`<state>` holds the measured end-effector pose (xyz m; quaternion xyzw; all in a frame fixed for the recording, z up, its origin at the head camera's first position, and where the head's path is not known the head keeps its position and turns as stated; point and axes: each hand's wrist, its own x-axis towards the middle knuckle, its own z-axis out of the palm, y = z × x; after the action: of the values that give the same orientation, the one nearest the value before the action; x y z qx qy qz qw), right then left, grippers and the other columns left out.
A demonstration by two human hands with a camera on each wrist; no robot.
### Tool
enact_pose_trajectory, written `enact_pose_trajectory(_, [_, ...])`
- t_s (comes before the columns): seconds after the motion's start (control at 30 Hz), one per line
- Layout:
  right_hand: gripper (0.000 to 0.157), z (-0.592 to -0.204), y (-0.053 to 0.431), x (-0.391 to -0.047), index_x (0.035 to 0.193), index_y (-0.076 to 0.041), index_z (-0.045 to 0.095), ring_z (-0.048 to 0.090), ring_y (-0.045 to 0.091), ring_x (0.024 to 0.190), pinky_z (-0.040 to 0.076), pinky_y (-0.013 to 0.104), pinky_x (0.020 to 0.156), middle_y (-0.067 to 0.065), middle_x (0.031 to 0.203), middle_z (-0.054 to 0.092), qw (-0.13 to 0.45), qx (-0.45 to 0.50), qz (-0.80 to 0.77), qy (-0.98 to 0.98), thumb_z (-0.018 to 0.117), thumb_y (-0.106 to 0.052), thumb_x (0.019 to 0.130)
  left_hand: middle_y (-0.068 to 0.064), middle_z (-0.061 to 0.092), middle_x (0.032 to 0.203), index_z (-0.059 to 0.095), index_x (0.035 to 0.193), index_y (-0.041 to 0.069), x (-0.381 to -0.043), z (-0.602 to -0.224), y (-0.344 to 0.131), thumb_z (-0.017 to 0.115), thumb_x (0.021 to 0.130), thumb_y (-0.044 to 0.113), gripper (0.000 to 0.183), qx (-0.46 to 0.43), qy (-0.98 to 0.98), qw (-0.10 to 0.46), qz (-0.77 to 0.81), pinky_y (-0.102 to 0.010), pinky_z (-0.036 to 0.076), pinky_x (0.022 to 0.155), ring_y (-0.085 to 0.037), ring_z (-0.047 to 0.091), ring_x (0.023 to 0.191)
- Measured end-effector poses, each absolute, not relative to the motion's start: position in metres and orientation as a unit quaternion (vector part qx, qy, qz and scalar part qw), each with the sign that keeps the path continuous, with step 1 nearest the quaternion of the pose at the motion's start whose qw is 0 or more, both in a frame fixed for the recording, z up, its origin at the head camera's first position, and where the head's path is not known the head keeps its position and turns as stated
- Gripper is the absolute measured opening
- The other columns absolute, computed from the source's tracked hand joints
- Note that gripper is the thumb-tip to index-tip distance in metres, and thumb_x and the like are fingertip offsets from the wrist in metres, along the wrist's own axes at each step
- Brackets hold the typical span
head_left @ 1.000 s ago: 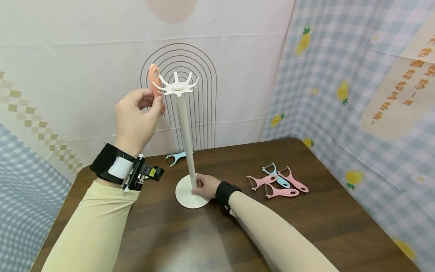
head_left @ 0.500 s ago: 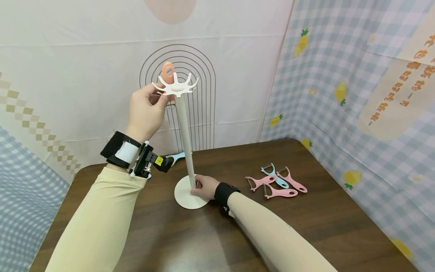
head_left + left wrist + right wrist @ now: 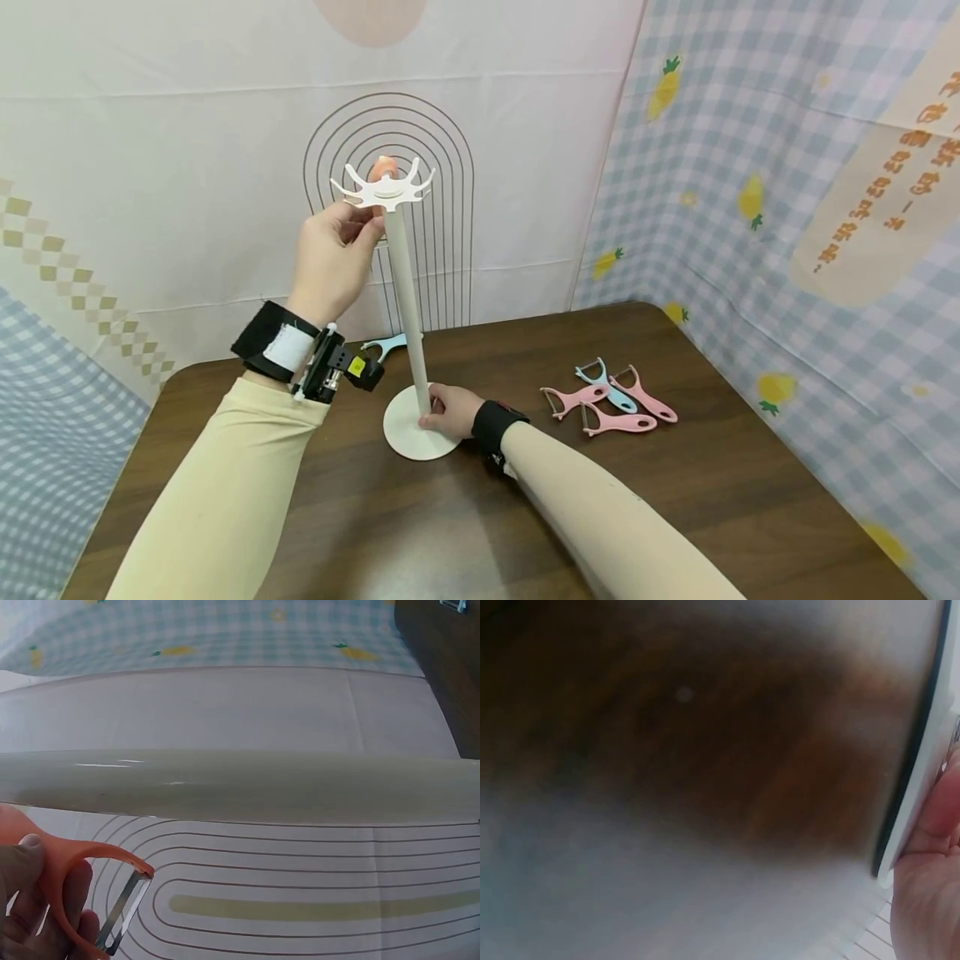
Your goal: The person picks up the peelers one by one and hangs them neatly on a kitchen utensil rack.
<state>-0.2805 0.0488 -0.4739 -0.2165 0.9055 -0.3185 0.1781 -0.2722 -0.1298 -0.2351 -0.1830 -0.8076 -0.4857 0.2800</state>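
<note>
An orange Y-shaped peeler (image 3: 56, 866) is pinched in my left hand (image 3: 330, 254), up by the hook crown of a white stand. Its handle end (image 3: 384, 168) shows behind the crown's white hooks (image 3: 388, 193), which partly cover it. In the left wrist view its metal blade (image 3: 127, 911) points away from the fingers, and the stand's pole (image 3: 247, 786) runs close beside it. Low down, my right hand (image 3: 453, 411) grips the foot of the pole, just over the round base (image 3: 420, 442). The right wrist view is mostly blurred, with part of that hand (image 3: 930, 892) at its right edge.
Right of the stand, several peelers lie together on the brown table (image 3: 570, 508): pink ones (image 3: 622, 421) and a blue one (image 3: 618, 398). Another blue peeler (image 3: 390, 343) lies behind the pole. White and checked cloths (image 3: 712, 208) hang around the table's back and sides.
My left hand has moved right with the orange peeler, which has gone behind the stand's hooks and then sunk lower. The right hand has stayed at the pole's foot.
</note>
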Motion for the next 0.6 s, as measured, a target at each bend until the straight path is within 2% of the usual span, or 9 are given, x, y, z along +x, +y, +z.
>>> enact_pose_trajectory(0.1, [0.023, -0.475, 0.049, -0.282, 0.101, -0.016, 0.056, 0.047, 0.012, 0.067, 0.037, 0.025, 0.063, -0.002, 0.075, 0.050, 0.178, -0.218, -0.320, 0.905, 0.068, -0.032, 0.091, -0.011, 0.069, 0.106, 0.067, 0.110, -0.002, -0.270, -0.238, -0.131, 0.058, 0.097, 0.013, 0.022, -0.190, -0.807, 0.275, -0.487, -0.026, 0.050, 0.080, -0.016, 0.066, 0.095])
enact_pose_trajectory(0.3, [0.024, -0.480, 0.048, -0.285, 0.102, -0.016, 0.056, 0.048, 0.012, 0.068, 0.038, 0.025, 0.062, -0.002, 0.075, 0.052, 0.173, -0.220, -0.317, 0.906, 0.069, -0.032, 0.091, -0.007, 0.070, 0.105, 0.071, 0.112, 0.004, -0.261, -0.244, -0.135, 0.060, 0.097, 0.020, 0.024, -0.190, -0.830, 0.270, -0.449, -0.035, 0.047, 0.082, -0.015, 0.062, 0.103])
enact_pose_trajectory(0.47, [0.024, -0.486, 0.048, -0.287, 0.100, -0.015, 0.056, 0.049, 0.012, 0.067, 0.039, 0.026, 0.062, -0.002, 0.076, 0.053, 0.169, -0.230, -0.323, 0.902, 0.070, -0.032, 0.090, -0.006, 0.069, 0.113, 0.070, 0.116, 0.006, -0.253, -0.259, -0.144, 0.062, 0.096, 0.025, 0.028, -0.192, -0.834, 0.281, -0.434, -0.038, 0.044, 0.092, -0.018, 0.058, 0.112])
enact_pose_trajectory(0.6, [0.024, -0.487, 0.048, -0.288, 0.098, -0.015, 0.055, 0.048, 0.012, 0.066, 0.038, 0.025, 0.061, -0.001, 0.074, 0.051, 0.164, -0.232, -0.320, 0.904, 0.070, -0.032, 0.090, -0.009, 0.066, 0.119, 0.067, 0.120, 0.006, -0.247, -0.277, -0.162, 0.061, 0.097, 0.025, 0.030, -0.181, -0.855, 0.257, -0.412, -0.043, 0.042, 0.098, -0.024, 0.056, 0.117])
